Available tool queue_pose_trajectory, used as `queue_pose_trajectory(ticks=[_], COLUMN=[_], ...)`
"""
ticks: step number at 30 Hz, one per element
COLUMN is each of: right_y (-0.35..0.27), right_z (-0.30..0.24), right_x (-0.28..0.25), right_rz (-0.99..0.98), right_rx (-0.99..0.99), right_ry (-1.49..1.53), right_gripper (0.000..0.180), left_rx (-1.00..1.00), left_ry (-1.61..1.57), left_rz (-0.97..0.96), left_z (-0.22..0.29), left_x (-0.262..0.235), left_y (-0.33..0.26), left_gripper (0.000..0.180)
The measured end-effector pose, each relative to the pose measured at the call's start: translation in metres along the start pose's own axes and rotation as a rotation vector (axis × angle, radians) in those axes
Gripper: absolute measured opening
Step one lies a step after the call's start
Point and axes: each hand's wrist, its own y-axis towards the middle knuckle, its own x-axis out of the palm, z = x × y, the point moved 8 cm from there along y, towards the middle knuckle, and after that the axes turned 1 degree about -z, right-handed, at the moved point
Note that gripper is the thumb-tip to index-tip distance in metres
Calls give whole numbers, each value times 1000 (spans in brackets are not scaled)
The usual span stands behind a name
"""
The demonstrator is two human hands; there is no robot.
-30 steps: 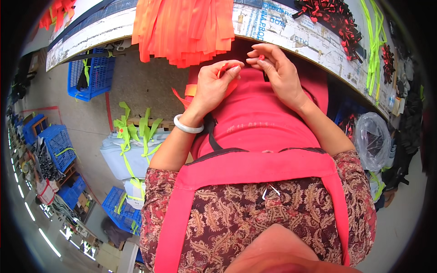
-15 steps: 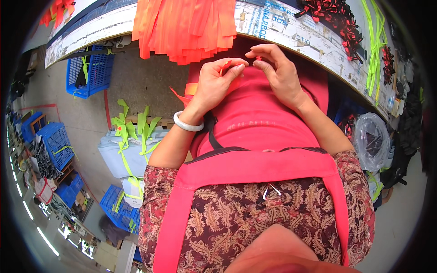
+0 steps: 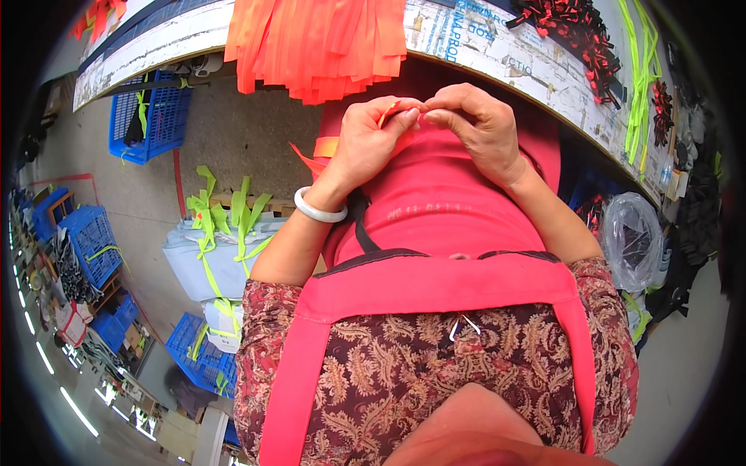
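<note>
Two bare hands meet at chest height, just below the edge of the table [image 3: 497, 54]. Left hand [image 3: 365, 144], with a pale bangle [image 3: 318, 210] on its wrist, has its thumb and fingers pinched shut on a narrow orange strip [image 3: 391, 111]; the lower end of the strip [image 3: 315, 155] trails out below the palm toward the person's left. Right hand [image 3: 478, 124] has its grip closed too, thumb and forefinger tips pressed onto the same strip where the two hands touch. Whether the strip is folded or knotted between the fingertips cannot be told.

A bundle of orange strips [image 3: 318, 43] hangs over the table edge directly above the hands, close to them but apart. Black and red small parts [image 3: 575, 31] and yellow-green cords [image 3: 637, 78] lie on the table farther to the person's right. A clear plastic bag [image 3: 633, 241] sits below the table on the right. On the floor to the left stand a blue crate [image 3: 148, 116] and a grey box draped with yellow-green straps [image 3: 221, 233]. The person wears a pink apron [image 3: 435, 287] over a patterned garment.
</note>
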Motion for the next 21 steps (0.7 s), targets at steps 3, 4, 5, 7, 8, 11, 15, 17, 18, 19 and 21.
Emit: queue_pose_trajectory(ticks=[3, 4, 5, 7, 8, 11, 15, 17, 18, 19, 21], right_y=[0, 0, -1, -5, -5, -5, -4, -4, -5, -7, -7], right_z=[-12, -13, -15, 9, 10, 15, 0, -7, 1, 10, 11], right_x=[3, 5, 5, 9, 9, 11, 8, 9, 10, 11, 11], right_rz=[5, 12, 11, 0, -1, -36, -21, -14, 17, 47, 39], right_rx=[-152, -143, -143, 215, 215, 197, -27, -64, 74, 213, 241], right_ry=[-80, -74, -73, 259, 259, 257, 76, 51, 179, 307, 332], right_gripper=[10, 10, 10, 11, 11, 14, 15, 15, 15, 14, 14], left_rx=[121, 119, 95, 72, 83, 112, 168, 159, 151, 152, 151], left_ry=[85, 85, 89, 94, 98, 116, 150, 144, 138, 138, 178], left_rz=[-1, 0, -16, -33, -29, -24, -2, 5, 9, 10, -15], left_z=[5, 4, 2, -1, 0, 1, 4, 3, 2, 2, 4], left_x=[0, -1, -1, 0, 1, 0, -2, -3, -3, -3, -1], left_y=[0, 0, -1, -1, -2, -2, -1, -2, -2, -2, -3], left_gripper=[13, 13, 14, 16, 16, 15, 13, 12, 12, 12, 14])
